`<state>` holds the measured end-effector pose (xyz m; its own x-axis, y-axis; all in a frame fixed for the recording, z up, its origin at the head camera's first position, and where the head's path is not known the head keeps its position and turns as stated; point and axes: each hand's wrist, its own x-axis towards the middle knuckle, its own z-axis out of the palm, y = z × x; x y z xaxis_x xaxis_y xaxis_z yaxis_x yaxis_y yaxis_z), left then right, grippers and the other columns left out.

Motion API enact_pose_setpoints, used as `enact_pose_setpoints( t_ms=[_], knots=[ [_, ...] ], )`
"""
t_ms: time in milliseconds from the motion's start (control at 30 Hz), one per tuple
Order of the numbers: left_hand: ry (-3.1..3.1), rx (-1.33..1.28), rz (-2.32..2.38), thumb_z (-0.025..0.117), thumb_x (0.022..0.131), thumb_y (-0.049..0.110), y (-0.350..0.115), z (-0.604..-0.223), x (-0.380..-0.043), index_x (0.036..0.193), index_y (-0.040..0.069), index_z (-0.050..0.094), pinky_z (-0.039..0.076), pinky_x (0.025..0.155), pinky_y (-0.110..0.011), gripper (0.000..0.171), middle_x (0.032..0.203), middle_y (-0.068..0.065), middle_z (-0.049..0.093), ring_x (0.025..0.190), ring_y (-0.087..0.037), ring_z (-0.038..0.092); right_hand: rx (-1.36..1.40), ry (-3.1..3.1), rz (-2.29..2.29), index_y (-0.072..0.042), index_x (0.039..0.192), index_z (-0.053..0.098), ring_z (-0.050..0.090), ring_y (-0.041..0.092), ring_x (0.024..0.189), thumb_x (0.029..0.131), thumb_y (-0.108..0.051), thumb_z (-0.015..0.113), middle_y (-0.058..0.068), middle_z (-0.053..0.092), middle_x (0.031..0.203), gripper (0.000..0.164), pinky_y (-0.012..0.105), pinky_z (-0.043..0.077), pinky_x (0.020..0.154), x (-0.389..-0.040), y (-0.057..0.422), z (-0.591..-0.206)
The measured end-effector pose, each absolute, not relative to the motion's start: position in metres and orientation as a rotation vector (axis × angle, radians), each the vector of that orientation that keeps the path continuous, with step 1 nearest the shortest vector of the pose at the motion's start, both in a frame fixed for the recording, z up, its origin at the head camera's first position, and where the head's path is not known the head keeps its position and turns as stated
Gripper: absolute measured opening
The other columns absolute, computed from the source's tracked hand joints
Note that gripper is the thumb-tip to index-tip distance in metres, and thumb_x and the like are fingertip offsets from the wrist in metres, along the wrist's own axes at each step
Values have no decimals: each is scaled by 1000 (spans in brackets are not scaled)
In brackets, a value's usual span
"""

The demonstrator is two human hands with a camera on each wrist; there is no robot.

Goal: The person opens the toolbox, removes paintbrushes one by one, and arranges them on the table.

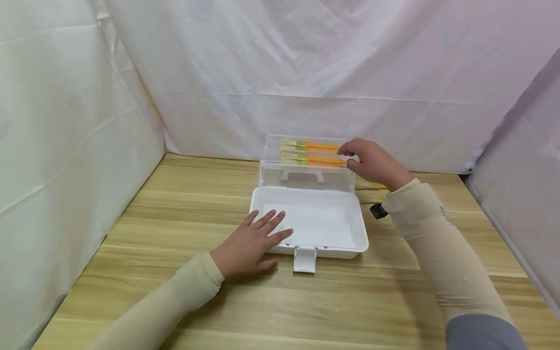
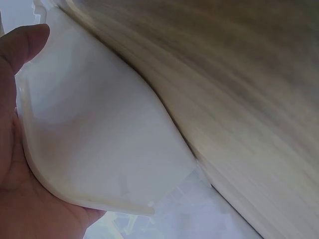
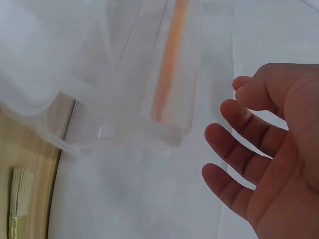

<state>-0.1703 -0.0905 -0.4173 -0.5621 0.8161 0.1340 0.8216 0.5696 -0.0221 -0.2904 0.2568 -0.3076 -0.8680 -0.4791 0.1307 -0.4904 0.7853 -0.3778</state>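
Note:
A white plastic box (image 1: 315,223) stands with its clear lid (image 1: 306,177) raised at the back and its front latch (image 1: 305,260) hanging down. Several paintbrushes (image 1: 321,160) with orange handles and pale bristles lie across the raised lid section. My left hand (image 1: 247,245) rests on the box's front left corner, its fingers spread over the rim; the left wrist view shows the palm (image 2: 45,214) against the box wall. By the ends of the brush handles is my right hand (image 1: 372,158), fingers loosely bent. In the right wrist view, nothing is between its fingers (image 3: 239,149).
More paintbrushes (image 1: 371,199) lie on the wooden table (image 1: 197,194) to the right of the box, partly hidden by the right arm. A small black object (image 1: 378,211) shows beside the right wrist. White cloth (image 1: 306,73) hangs behind the table and at both sides.

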Motion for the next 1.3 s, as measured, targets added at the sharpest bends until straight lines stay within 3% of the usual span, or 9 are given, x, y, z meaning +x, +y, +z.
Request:
enact_pose_setpoints(
  t_ms=[867,1300],
  knots=[
    [-2682,-1385,-68,66,89,51,-90,-418,-170,152,25,41,20,115,-57,73,162,-11,24,147,-29,25,815,-3065,802,-3,130,60,51,31,119,92,-1,56,13,55,132,39,50,43,100,-300,215,-315],
    [-2678,-1393,-72,66,89,50,-88,-417,-169,153,24,41,22,114,-58,73,162,-12,24,147,-30,26,761,-3053,818,-6,125,63,54,29,107,90,-1,56,11,60,124,36,47,46,93,-305,213,-333]
  ],
)
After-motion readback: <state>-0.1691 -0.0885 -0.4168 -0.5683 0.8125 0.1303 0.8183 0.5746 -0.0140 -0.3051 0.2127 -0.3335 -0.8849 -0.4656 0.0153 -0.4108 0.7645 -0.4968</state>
